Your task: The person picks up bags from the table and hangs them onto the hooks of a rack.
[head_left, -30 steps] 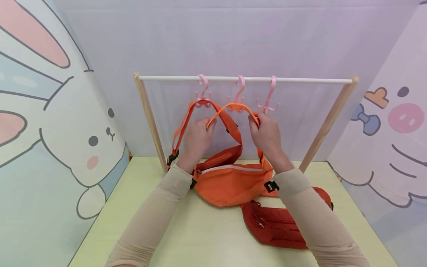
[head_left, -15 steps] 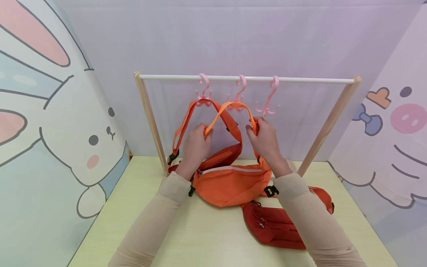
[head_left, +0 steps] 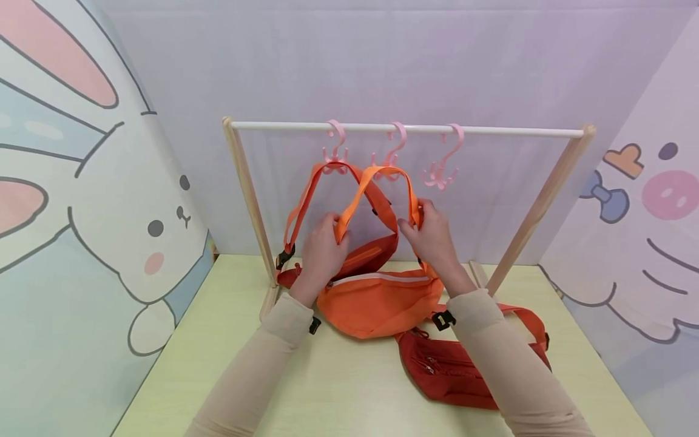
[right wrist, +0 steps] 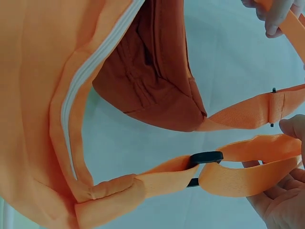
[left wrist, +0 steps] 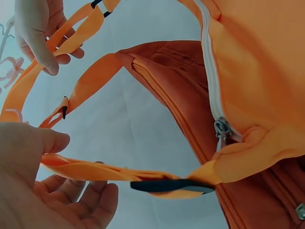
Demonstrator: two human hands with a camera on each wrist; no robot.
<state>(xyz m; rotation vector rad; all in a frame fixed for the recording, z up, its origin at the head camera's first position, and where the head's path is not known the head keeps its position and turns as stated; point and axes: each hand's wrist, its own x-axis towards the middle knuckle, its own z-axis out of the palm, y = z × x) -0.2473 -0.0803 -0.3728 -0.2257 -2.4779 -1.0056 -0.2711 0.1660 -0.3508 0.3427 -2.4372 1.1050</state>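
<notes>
An orange waist bag (head_left: 379, 306) with a white zip hangs in front of the rack, its bottom close to the tabletop. The top of its orange strap (head_left: 354, 203) lies at the middle pink hook (head_left: 389, 164). My left hand (head_left: 322, 249) loosely holds the strap's left side, which passes between thumb and fingers (left wrist: 97, 193). On the other side my right hand (head_left: 434, 237) has its fingers around the strap, with the thumb standing a little off it. A rust-red waist bag (head_left: 368, 258) hangs behind, its strap over the left pink hook (head_left: 335, 159).
A white rail (head_left: 513, 130) on wooden legs (head_left: 537, 212) carries the hooks. The right pink hook (head_left: 441, 173) bears nothing. Another dark red waist bag (head_left: 448, 370) lies on the pale table (head_left: 327, 388), partly under my right forearm. Cartoon-printed walls stand on both sides.
Both hands have slid down the strap from near the hook, and the strap's loop now shows wider and flatter. The right hook has swung slightly. The bags stay nearly in place.
</notes>
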